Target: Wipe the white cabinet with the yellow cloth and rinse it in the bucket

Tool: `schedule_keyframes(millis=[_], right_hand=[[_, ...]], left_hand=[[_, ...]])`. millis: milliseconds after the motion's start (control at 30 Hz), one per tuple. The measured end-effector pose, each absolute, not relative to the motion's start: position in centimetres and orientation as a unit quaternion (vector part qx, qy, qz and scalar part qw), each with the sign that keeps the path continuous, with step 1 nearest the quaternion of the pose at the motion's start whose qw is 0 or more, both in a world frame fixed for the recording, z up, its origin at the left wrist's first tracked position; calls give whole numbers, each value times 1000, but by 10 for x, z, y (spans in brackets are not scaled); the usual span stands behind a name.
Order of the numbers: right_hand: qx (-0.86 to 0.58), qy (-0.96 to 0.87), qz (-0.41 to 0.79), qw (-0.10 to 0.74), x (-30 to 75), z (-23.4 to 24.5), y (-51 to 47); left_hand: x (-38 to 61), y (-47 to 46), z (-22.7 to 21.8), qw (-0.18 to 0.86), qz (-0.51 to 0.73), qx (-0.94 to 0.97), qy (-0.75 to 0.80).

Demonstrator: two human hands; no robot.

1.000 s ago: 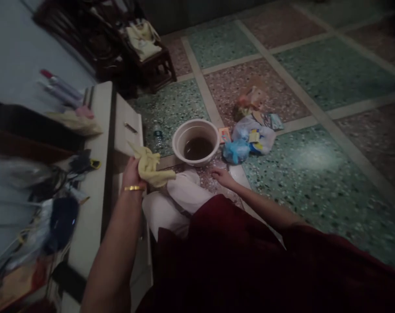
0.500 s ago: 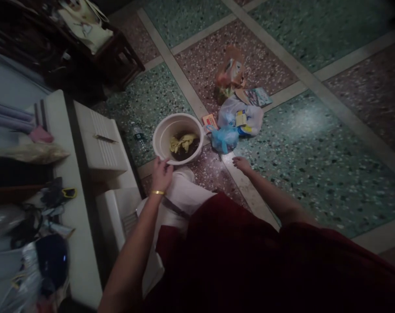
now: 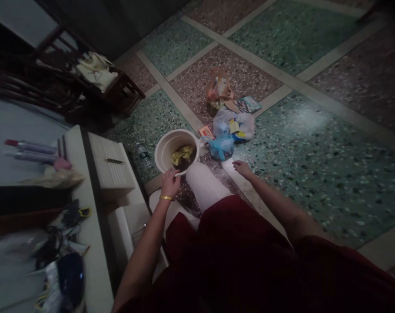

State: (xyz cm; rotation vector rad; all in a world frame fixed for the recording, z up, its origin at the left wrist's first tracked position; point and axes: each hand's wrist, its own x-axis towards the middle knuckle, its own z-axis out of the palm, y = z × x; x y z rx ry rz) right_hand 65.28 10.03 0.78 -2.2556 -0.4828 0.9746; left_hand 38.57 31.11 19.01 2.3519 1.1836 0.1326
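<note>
Bottle (image 3: pixel 144 155) label, box (image 3: pixel 205 131) print illegible. Round basin (image 3: pixel 164 150), crumpled cloth (image 3: pixel 182 155) in dark water (image 3: pixel 185 167). Left hand (image 3: pixel 170 184) at basin edge, grip unclear; right hand (image 3: pixel 243 168) empty, loosely curled.

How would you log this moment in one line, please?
left hand: at white tub rim | right hand: nothing visibly held | yellow cloth: in dark liquid

Cloth (image 3: pixel 182 155) in basin (image 3: pixel 165 151), between bottle (image 3: pixel 143 155) and bags (image 3: pixel 224 121).
</note>
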Motion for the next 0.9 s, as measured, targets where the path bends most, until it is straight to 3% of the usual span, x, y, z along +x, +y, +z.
schedule_keyframes(millis=[333,533,733,900], right_hand=[[-877,-101,369,290,693,3,76],[-881,-210,329,268,733,-10,186],[-876,-284,326,214,781,-86,340],[-889,-246,361,139,792,-172,421]], left_hand=[[496,295,176,286,18,890,355],[579,284,128,467,103,831,286],[595,303,118,564,174,745,311],[584,321,140,640,126,664,364]])
